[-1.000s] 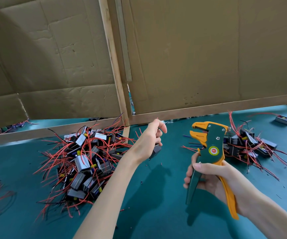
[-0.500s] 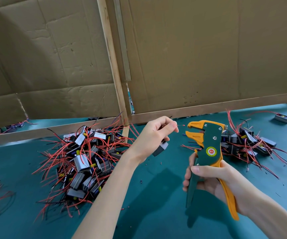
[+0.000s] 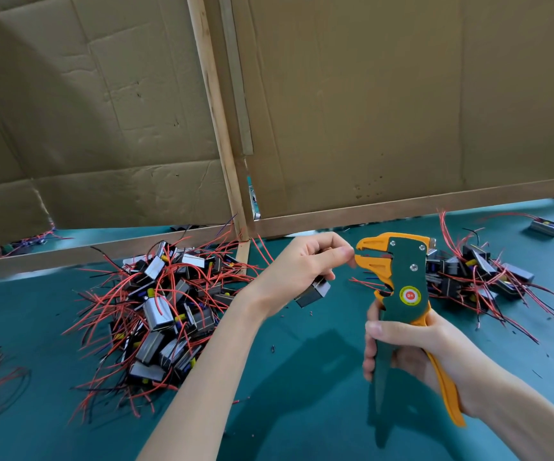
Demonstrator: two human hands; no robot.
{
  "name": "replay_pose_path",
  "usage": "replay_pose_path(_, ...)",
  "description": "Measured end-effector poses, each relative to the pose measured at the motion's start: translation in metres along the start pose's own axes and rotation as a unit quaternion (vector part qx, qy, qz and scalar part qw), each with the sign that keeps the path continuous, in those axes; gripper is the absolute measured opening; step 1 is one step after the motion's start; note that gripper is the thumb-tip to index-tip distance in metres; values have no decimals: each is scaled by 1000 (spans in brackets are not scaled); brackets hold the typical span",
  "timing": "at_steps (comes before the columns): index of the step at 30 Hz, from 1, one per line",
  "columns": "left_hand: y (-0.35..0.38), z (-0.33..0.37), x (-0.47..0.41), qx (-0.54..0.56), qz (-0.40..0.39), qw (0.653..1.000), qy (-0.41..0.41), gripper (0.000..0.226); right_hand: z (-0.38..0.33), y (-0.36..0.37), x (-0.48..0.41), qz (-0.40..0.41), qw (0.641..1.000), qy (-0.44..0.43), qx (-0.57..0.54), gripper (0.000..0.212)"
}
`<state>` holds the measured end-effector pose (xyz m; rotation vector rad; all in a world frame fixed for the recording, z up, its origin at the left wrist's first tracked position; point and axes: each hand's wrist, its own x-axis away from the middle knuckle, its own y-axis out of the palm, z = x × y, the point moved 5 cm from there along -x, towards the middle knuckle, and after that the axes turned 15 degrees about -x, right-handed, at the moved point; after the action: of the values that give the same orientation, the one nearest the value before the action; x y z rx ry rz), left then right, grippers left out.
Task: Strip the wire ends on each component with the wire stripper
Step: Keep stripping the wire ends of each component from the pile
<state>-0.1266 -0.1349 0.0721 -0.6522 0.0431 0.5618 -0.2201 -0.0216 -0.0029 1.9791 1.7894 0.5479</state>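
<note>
Component (image 3: 313, 292) at mid-frame, dangling under left hand (image 3: 298, 264), its wire pinched at fingertips (image 3: 344, 251), apparently right at stripper (image 3: 402, 281) mouth. Right hand (image 3: 412, 347) wrapped round handles, lower right. Feeding step. Next: seat wire end fully, then squeeze.

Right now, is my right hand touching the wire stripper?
Touching. The head view shows the right hand wrapped around the handles of the wire stripper, with the fingers curled over the green handle and the orange handle running under the palm.
</note>
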Motion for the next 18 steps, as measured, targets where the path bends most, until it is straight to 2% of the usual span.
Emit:
replay_pose_path(3,-1,1,0,1,-1,1000,1,18,-1,2,3,10,1000,0,17,50)
replay_pose_path(8,-1,0,0,-6,-8,1000,-5,20,-1,6,4,6,1000,2,26,39)
replay_pose_path(18,-2,-2,-1,-9,-7,1000,-10,20,2,5,6,34,999,14,33,55)
